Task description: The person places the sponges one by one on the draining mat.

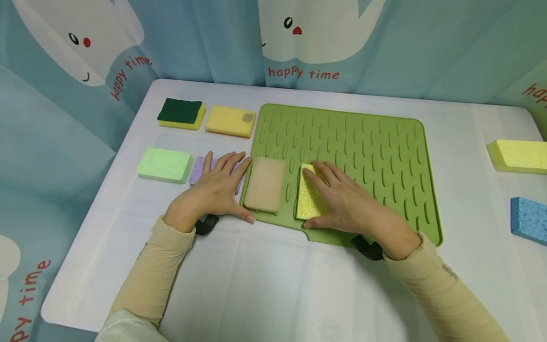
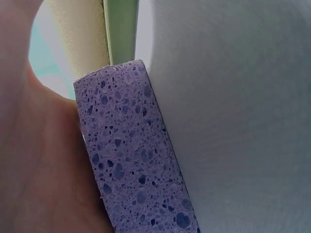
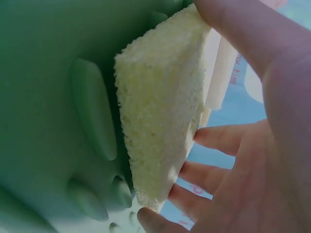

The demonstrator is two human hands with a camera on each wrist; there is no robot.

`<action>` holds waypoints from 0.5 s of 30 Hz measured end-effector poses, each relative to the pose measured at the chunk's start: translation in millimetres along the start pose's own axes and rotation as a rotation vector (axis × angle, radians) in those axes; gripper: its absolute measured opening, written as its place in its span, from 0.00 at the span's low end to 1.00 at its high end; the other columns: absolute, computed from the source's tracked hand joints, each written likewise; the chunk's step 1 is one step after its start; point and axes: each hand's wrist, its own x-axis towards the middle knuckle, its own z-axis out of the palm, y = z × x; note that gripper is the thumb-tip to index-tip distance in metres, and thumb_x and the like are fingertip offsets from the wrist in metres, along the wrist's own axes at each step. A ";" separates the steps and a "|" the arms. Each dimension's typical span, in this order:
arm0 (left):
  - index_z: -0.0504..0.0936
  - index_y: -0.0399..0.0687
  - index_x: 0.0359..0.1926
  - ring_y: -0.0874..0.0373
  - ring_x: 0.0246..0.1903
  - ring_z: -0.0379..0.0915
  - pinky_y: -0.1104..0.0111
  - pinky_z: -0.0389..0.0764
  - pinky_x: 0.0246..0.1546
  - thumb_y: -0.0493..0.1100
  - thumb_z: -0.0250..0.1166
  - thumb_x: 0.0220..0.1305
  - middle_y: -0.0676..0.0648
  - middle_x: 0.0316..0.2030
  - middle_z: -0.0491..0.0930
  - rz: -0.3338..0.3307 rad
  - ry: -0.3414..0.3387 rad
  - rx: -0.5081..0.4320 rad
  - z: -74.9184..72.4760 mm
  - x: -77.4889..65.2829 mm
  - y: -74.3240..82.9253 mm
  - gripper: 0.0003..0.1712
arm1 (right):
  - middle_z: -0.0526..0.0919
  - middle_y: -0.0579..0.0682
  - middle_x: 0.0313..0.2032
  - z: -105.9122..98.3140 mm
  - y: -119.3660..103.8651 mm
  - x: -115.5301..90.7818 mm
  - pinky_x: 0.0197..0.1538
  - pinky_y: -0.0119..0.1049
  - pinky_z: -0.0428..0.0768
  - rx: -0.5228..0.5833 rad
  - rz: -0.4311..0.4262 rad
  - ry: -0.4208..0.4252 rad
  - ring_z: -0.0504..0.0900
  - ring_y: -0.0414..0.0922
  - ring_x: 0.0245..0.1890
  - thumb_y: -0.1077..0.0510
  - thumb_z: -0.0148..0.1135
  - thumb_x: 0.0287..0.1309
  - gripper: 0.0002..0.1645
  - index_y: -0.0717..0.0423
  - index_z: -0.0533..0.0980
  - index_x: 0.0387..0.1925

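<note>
1. Head view: the right hand (image 1: 346, 202) holds the speckled yellow sponge (image 1: 311, 202) between thumb and fingers on the ridged green mat (image 1: 363, 142). The left hand (image 1: 215, 187) has its fingers spread and grips nothing; it lies over the purple sponge (image 1: 197, 169), thumb and index finger next to the beige sponge (image 1: 266, 185) on the mat's left edge. A scouring sponge (image 1: 181, 112), a plain yellow sponge (image 1: 226, 121) and a mint-green sponge (image 1: 164, 164) lie left of the mat; a blue sponge (image 1: 530, 221) lies to its right.
2. Left wrist view: the purple sponge stands out beside the left palm; whether they touch, I cannot tell.
3. Right wrist view: the right thumb meets one end of the speckled yellow sponge, with fingertips along another edge.
</note>
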 end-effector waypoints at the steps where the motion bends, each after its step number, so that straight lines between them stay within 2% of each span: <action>1: 0.42 0.48 0.80 0.44 0.78 0.34 0.34 0.28 0.70 0.81 0.71 0.33 0.42 0.79 0.41 0.001 -0.003 -0.001 -0.2 0.0 0.0 0.82 | 0.46 0.62 0.77 0.3 0.3 -0.5 0.67 0.64 0.66 -0.001 -0.002 -0.001 0.48 0.63 0.76 0.30 0.71 0.47 0.69 0.56 0.47 0.78; 4: 0.41 0.48 0.80 0.45 0.78 0.34 0.35 0.28 0.70 0.82 0.71 0.33 0.43 0.79 0.40 -0.004 -0.010 -0.002 0.0 0.0 0.3 0.82 | 0.46 0.62 0.77 1.4 0.9 -2.0 0.68 0.64 0.65 -0.001 -0.008 0.011 0.48 0.63 0.76 0.30 0.71 0.47 0.69 0.56 0.47 0.78; 11: 0.41 0.49 0.80 0.45 0.78 0.33 0.35 0.28 0.70 0.82 0.70 0.34 0.43 0.79 0.40 -0.009 -0.014 0.001 0.6 0.3 0.8 0.81 | 0.50 0.62 0.76 1.7 -1.5 2.8 0.67 0.62 0.67 0.019 -0.049 0.096 0.52 0.62 0.75 0.29 0.70 0.48 0.66 0.56 0.51 0.77; 15: 0.41 0.49 0.80 0.45 0.78 0.33 0.35 0.27 0.70 0.82 0.71 0.33 0.43 0.79 0.40 -0.007 -0.012 0.000 0.9 -0.1 0.1 0.82 | 0.50 0.62 0.76 2.2 -3.7 7.3 0.68 0.62 0.66 0.020 -0.052 0.076 0.51 0.63 0.75 0.29 0.69 0.49 0.65 0.56 0.51 0.77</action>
